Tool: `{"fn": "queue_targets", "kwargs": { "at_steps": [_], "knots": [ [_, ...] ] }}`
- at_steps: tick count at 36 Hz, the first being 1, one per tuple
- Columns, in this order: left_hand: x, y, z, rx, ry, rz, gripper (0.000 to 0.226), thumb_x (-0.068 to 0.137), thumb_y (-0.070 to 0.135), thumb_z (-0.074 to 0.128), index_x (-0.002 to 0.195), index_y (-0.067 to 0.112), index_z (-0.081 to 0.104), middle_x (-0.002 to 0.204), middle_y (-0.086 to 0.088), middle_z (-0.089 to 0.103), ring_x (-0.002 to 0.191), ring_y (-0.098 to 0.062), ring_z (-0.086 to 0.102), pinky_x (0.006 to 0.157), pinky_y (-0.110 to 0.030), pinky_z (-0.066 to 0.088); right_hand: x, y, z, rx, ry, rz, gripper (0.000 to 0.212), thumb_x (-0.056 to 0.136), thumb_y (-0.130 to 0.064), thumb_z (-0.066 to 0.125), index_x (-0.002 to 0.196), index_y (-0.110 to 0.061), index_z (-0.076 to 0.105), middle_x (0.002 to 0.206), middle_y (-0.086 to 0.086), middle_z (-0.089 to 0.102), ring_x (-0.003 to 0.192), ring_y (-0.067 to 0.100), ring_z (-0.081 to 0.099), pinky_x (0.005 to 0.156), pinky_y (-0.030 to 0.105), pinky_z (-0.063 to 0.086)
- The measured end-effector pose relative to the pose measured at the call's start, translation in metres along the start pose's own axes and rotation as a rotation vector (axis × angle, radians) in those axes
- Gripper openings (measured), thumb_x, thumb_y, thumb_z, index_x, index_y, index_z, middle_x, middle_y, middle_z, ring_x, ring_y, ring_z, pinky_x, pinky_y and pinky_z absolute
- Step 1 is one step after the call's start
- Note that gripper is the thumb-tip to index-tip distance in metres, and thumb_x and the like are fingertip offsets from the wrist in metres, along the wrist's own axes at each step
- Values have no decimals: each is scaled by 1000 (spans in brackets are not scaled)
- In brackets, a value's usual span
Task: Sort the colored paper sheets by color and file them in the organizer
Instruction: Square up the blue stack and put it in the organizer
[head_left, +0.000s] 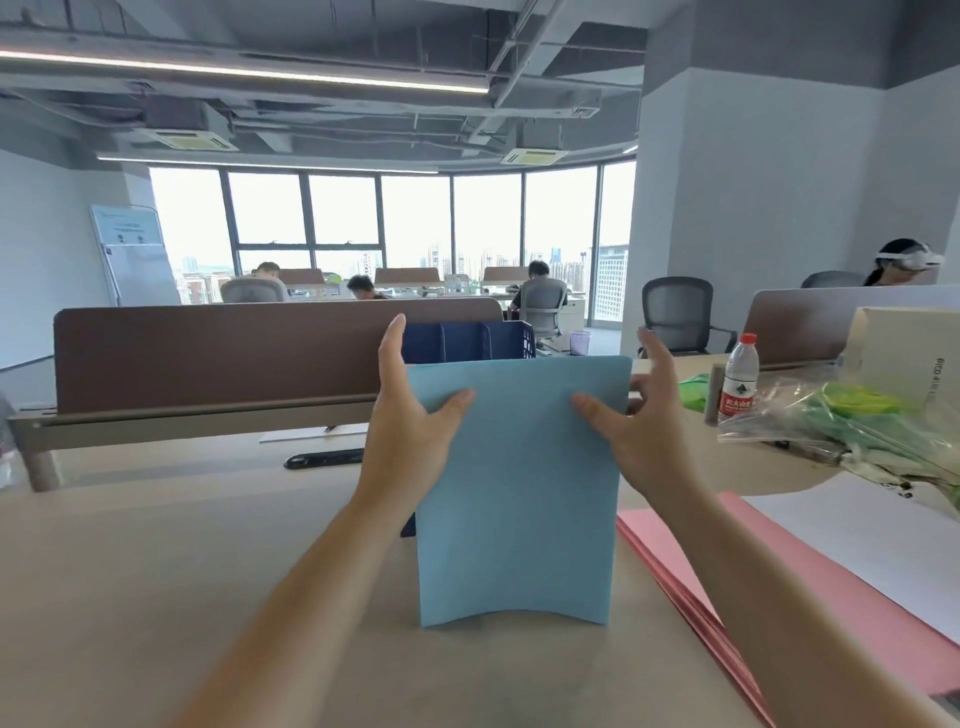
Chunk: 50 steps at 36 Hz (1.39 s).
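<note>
We find the blue sheets (519, 493) held upright over the desk (156, 571), directly in front of the dark blue organizer (467, 340), which they partly hide. Their lower edge is bowed. We cannot tell whether it touches the desk.

The left hand (410, 415) grips the left edge of the sheets. Its thumb lies flat on the front face, and one finger is stretched upward along the edge. The remaining fingers are hidden behind the paper.

The right hand (623, 421) grips the right edge in the same manner, with the thumb on the front face. Its fingers are spread and partly curled past the edge.

Pink sheets (779, 587) lie flat on the desk to the right of the blue ones. A white sheet (857, 535) overlaps their far side.

Further right we note a water bottle (738, 379) with a red cap, standing upright. Beside it are a clear plastic bag (831, 415) with green contents and a pale box (909, 358).

A brown partition (208, 353) runs along the back of the desk, behind the organizer.
</note>
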<state>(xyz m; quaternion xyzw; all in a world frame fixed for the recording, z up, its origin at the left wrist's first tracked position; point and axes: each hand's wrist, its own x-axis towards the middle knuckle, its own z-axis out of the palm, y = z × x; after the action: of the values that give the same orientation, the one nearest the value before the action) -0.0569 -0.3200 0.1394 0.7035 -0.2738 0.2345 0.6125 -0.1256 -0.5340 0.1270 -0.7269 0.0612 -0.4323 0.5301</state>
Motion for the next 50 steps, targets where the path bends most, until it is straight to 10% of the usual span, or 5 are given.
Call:
{"fn": "queue_targets", "kwargs": {
  "at_steps": [6,15,30,42,50],
  "knots": [
    [3,6,-1,367,37,209,70,93,17,60,150,42,27,114,8,38,77,-4,51,66,-28,46,-2,-22,-4,-623,-109,-198,67,91,-43,64,147,-54,28,128,-11,39,92,14,53,78,35,50],
    [3,2,-5,560,27,190,42,97,21,50,137,34,53,123,3,41,67,-21,54,62,-32,47,1,-18,-5,-707,-91,-223,52,93,-42,60,142,-44,41,131,-9,37,83,19,59,73,37,55],
    [3,-16,-7,-162,-42,-330,78,80,31,78,144,30,32,105,8,71,87,-12,71,76,-31,56,-4,7,-3,-11,-128,156,68,76,-33,84,133,-35,46,101,-12,72,89,14,72,83,42,58],
    [-24,-73,-7,-563,-613,-570,44,85,18,68,128,12,62,127,-9,66,118,-30,62,103,-47,46,-27,68,1,439,-490,576,43,77,-20,81,115,-3,71,115,14,72,106,30,70,86,38,56],
    [-4,-73,22,-294,-193,-501,7,88,24,71,93,23,76,95,1,77,92,-26,73,92,-53,54,-12,61,17,314,-343,434,34,75,-32,78,101,-10,76,104,7,76,97,27,73,91,45,55]
  ]
}}
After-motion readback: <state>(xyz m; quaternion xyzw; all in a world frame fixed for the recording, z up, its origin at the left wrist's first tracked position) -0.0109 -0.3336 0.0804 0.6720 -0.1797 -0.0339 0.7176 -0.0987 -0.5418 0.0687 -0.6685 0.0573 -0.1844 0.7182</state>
